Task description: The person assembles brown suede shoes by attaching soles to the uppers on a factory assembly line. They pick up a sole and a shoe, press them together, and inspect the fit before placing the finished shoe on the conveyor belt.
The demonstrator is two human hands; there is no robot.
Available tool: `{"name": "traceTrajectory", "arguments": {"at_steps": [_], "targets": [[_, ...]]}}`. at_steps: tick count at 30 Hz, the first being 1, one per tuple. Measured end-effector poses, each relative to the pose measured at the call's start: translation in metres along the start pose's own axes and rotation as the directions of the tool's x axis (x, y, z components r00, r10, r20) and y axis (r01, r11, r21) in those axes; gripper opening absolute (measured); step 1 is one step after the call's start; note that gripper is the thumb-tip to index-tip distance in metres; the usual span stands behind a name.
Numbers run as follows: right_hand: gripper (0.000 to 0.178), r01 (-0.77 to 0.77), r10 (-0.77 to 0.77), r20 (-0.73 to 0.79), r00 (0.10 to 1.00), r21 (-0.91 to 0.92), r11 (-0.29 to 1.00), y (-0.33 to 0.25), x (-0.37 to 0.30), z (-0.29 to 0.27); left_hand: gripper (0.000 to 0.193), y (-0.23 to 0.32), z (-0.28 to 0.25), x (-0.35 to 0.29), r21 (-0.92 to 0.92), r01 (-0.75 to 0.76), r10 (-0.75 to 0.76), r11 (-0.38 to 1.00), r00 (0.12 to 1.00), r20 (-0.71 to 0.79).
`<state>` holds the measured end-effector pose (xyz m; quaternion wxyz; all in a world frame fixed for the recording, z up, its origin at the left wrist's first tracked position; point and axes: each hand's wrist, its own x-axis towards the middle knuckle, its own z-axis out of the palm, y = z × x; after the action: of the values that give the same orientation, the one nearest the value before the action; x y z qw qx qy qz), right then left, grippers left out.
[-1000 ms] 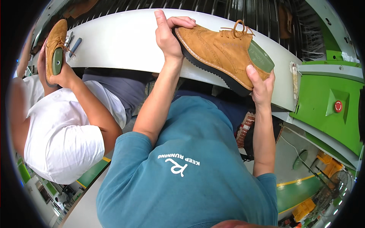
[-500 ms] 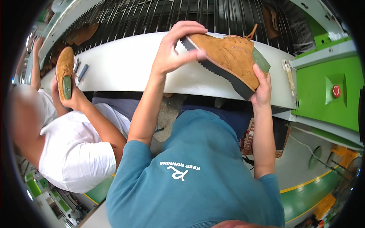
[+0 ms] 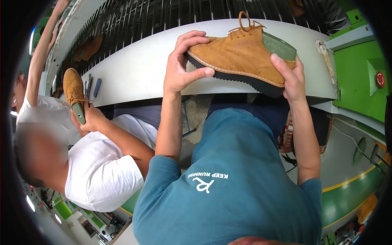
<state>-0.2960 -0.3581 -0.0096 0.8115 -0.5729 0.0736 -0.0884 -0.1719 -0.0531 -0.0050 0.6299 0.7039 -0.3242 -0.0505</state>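
Tan shoe (image 3: 237, 52), left hand (image 3: 179, 70) fore, right hand (image 3: 293, 81) aft

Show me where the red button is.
In the head view, the red button is at the far right, on the green machine, to the right of the white table and the right hand gripping the heel of the tan shoe.

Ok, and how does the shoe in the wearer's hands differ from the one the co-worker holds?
Pose: the wearer's shoe is held side-on, toe to the left; the co-worker's shoe has its toe toward the picture's top. Hold: the wearer's shoe has the left hand at its toe and the right hand at its heel; the co-worker's shoe is held near its heel. Both are tan lace-ups with a green insert.
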Motion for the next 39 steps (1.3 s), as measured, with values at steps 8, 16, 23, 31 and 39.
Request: {"name": "traceTrajectory", "arguments": {"at_steps": [8, 16, 23, 31, 39], "targets": [[0.052, 0.087, -0.089, -0.012, 0.996, -0.096, 0.992, 0.001, -0.004, 0.003, 0.081, 0.001, 0.0, -0.002, 0.001, 0.006, -0.006, 1.0, 1.0, -0.013], [0.067, 0.4, -0.404, 0.052, 0.913, -0.305, 0.864, 0.006, -0.036, 0.014, 0.123, 0.012, 0.025, 0.042, -0.15, -0.155, 0.104, 0.977, 0.947, -0.304], [0.081, 0.585, -0.53, 0.297, 0.794, -0.608, 0.536, -0.002, -0.061, 0.027, 0.101, 0.075, 0.044, 0.091, -0.339, -0.353, 0.289, 0.872, 0.93, -0.227], [0.052, 0.745, -0.772, 0.306, 0.557, -0.595, 0.302, 0.067, -0.079, 0.032, 0.062, 0.098, 0.066, 0.105, -0.159, -0.198, 0.186, 0.967, 0.979, -0.088], [0.062, 0.703, -0.664, 0.417, 0.62, -0.671, 0.235, 0.038, -0.085, 0.047, 0.061, 0.075, 0.063, 0.119, -0.245, -0.073, 0.003, 0.967, 0.962, -0.273]]}}
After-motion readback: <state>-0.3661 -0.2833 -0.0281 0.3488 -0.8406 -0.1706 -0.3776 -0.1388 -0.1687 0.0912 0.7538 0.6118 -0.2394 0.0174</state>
